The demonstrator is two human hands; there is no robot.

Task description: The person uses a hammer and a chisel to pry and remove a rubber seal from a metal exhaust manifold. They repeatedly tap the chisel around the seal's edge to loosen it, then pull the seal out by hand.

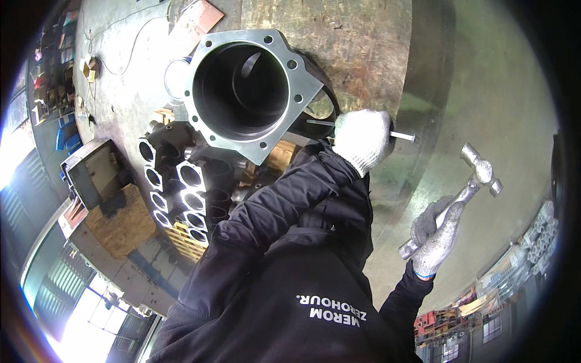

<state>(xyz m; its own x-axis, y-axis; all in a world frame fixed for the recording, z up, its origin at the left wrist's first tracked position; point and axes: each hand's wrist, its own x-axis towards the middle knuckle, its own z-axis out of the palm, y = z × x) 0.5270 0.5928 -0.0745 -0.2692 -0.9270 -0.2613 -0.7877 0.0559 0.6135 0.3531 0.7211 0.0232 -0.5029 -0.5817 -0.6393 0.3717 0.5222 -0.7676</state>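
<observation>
My left hand [365, 139], in a white knitted work glove, is closed around a slim metal rod [403, 137]. The rod's other end [319, 123] reaches the side of a large metal cylinder casting [296, 78] with a wide round bore and a flat flange with bolt holes. I cannot tell whether it touches the casting. Out to the right, my right hand [437, 237], in a soiled grey-white glove, grips a hammer [482, 172] by its handle. The hammer's head is raised well apart from the rod.
Several castings with round openings [192, 175] are stacked at the left on a yellow pallet [185, 239]. A grey cabinet [97, 172] stands beyond them. A ring-shaped part [175, 78] and a reddish sheet [203, 17] lie behind the cylinder. Stacked parts [532, 242] line the far right.
</observation>
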